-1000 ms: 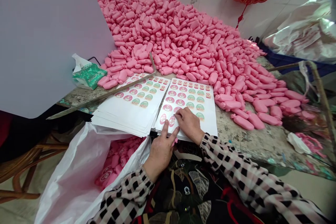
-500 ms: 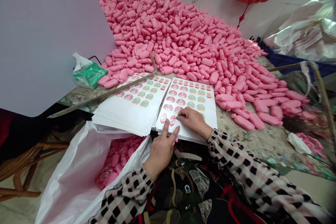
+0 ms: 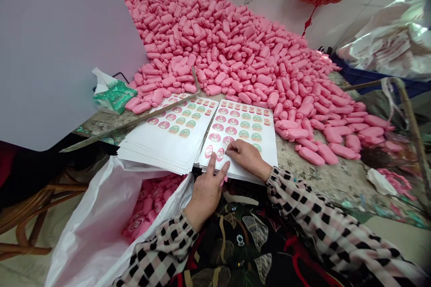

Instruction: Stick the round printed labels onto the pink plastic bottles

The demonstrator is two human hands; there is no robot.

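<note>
My left hand (image 3: 206, 190) rests at the lower edge of the right-hand sticker sheet (image 3: 239, 154), index finger and thumb stretched apart on the paper. From beneath its curled fingers pokes the tip of a pink sausage-shaped piece (image 3: 224, 180); the rest is hidden. My right hand (image 3: 248, 157) is pinched at the right edge of a pink oval sticker (image 3: 220, 154); what it grips is too small to make out. Another pink oval sticker (image 3: 209, 150) lies just left. Rows of pink, green and small red stickers fill the sheet's upper part.
A second sheet stack (image 3: 158, 143) lies left, under a thin bar (image 3: 134, 122). Behind rises a large heap of pink pieces (image 3: 215, 40). An open white bag (image 3: 90, 219) holding pink pieces hangs at the table's front. A green tissue pack (image 3: 114, 94) stands left.
My right hand has drawn slightly right, its wrist lower, with the fingertips still beside the oval sticker. My left hand stays in place.
</note>
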